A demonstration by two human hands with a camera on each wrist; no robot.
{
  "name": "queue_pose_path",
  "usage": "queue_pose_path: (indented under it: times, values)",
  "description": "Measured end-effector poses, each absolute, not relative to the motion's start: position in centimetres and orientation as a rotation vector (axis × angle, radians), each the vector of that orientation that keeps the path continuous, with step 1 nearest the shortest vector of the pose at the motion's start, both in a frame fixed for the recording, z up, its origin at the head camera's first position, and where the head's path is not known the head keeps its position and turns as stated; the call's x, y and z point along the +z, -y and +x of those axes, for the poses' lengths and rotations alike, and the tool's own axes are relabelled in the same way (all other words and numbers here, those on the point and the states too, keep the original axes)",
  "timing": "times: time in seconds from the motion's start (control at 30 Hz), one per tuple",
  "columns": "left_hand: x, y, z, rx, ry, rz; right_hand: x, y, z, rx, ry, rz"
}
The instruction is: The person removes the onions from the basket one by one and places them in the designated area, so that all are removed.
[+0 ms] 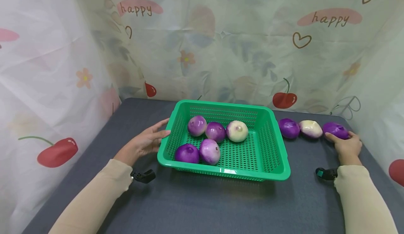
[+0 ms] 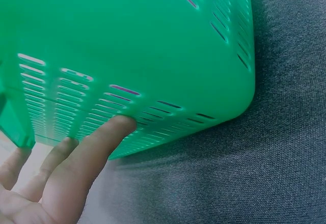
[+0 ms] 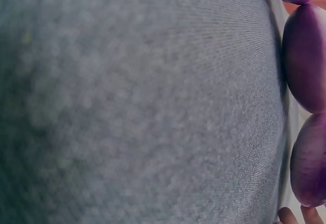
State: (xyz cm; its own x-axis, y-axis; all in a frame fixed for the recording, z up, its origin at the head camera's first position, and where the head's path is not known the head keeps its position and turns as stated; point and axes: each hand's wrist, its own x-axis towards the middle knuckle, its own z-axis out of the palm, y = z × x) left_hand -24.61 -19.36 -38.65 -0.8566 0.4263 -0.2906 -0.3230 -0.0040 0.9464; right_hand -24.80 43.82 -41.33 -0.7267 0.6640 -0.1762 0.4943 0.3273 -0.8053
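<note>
A green plastic basket (image 1: 221, 174) holds several red onions, among them a deep purple onion (image 1: 187, 153) near the front and a mostly white onion (image 1: 237, 131). My left hand (image 1: 142, 141) rests against the basket's left side. Its fingers (image 2: 97, 147) are extended and touch the slotted outer wall. To the right of the basket, three onions lie in a row touching: a purple onion (image 1: 289, 128), a whitish onion (image 1: 310, 128) and another purple onion (image 1: 335, 130). My right hand (image 1: 348, 148) grips this rightmost onion between thumb and fingers. Only fingertips (image 3: 310, 215) show in the right wrist view.
Dark grey cloth covers the table (image 1: 221, 206). A printed curtain (image 1: 221, 51) hangs behind it and at both sides. By the back right corner, a thin looped wire shape (image 1: 348, 106) shows against the curtain.
</note>
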Motion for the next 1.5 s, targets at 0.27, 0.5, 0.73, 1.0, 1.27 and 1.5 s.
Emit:
queue_pose_path:
  times: [0.27, 0.5, 0.73, 1.0, 1.27, 1.5]
  values:
    - [-38.7, 19.4, -24.6, 1.913, -1.759, 0.106, -41.5, -44.2, -25.0, 1.339, 2.449, -1.067]
    - [-38.7, 19.4, -24.6, 1.914, -1.763, 0.106, -40.9, -43.8, -24.9, 1.344, 2.472, -1.069]
    - [-38.6, 19.3, -24.6, 1.916, -1.762, 0.107, -40.8, -43.9, -24.7, 1.340, 2.490, -1.040]
    - [-38.6, 19.3, -24.6, 1.916, -1.759, 0.103, -41.0, -44.2, -24.9, 1.334, 2.503, -1.037]
    - [-38.5, 19.4, -24.6, 1.913, -1.766, 0.116, -41.0, -44.4, -24.8, 1.357, 2.515, -1.023]
    - [-38.7, 19.4, -24.7, 1.912, -1.766, 0.115, -40.5, -45.4, -24.6, 1.475, 2.513, -0.939]
